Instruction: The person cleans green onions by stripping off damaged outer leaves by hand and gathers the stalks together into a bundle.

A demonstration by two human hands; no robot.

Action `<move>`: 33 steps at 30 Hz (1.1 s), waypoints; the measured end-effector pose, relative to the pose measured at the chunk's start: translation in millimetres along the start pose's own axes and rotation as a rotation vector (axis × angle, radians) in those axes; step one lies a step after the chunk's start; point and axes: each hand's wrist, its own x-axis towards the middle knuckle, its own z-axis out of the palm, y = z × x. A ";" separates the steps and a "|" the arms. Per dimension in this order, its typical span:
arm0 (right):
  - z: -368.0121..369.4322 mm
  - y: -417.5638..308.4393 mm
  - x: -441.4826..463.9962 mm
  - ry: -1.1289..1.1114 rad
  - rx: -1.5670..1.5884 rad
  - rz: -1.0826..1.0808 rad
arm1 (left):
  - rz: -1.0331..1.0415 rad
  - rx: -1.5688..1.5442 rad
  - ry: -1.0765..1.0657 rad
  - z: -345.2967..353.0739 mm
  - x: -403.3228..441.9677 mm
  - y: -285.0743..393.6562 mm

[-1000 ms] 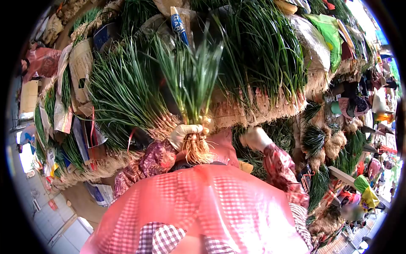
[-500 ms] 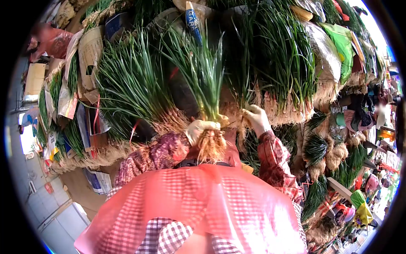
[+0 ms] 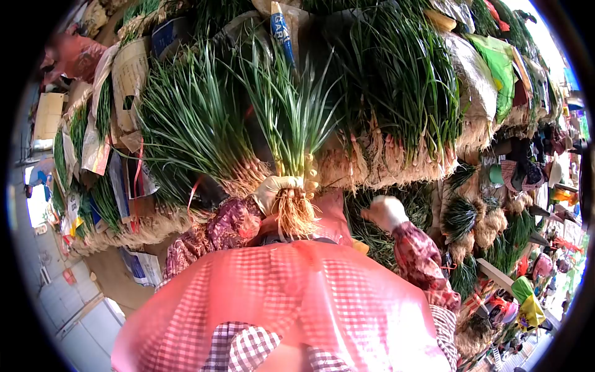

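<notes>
My left hand [image 3: 273, 191], in a pale glove, is wrapped round the base of a bunch of scallions [image 3: 288, 118]. The long green leaves stand up and fan out above it, and the stringy tan roots hang below in front of my apron. My right hand [image 3: 387, 214], also gloved, is lowered to the right, over loose greens [image 3: 365, 239]. Motion smears its fingers, and I cannot make out anything in them. Left of the held bunch lies a thick heap of scallions [image 3: 198, 124], roots towards me. Another heap [image 3: 409, 93] lies on the right.
A blue-and-white packet [image 3: 282, 34] stands behind the held bunch. Sacking and a green plastic bag [image 3: 496, 68] lie at the right. Tied bundles [image 3: 463, 218] sit lower right. Cardboard and papers [image 3: 131, 87] are wedged among leaves at left. My red apron [image 3: 279, 279] fills the front.
My right hand has come away from the thin plants beside the right heap and moved down and right. My left hand has shifted slightly left with the scallions, whose leaves are spread wider.
</notes>
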 end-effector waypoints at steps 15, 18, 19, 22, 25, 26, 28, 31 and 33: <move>-50.3 -83.8 -7.1 0.089 1.501 -0.485 | 0.129 -0.133 -0.071 15.2 2.5 2.1; -25.8 -93.4 -3.4 0.118 1.119 -0.490 | 0.037 -0.132 -0.033 12.8 14.8 -5.0; -32.1 -93.6 -10.0 0.134 1.005 -0.455 | 0.029 -0.119 0.052 15.3 17.1 -5.6; -50.1 -87.4 -0.5 0.454 1.072 -0.493 | -0.008 -0.077 0.089 16.9 8.7 -2.4; -65.2 -91.7 30.9 0.500 0.623 -0.513 | -0.010 0.015 0.155 41.2 -6.5 3.3; -59.2 -93.9 45.5 0.286 0.804 -0.490 | -0.006 0.055 0.117 34.1 -6.1 4.1; -70.2 -104.3 33.1 0.189 0.835 -0.500 | -0.038 0.036 0.080 16.0 -1.7 2.9; -58.8 -108.5 60.1 0.734 0.352 -0.298 | -0.003 0.077 0.083 18.1 -9.3 -2.4; -55.3 -80.4 84.3 0.750 0.736 -0.215 | 0.011 0.156 0.002 10.5 -12.4 -10.7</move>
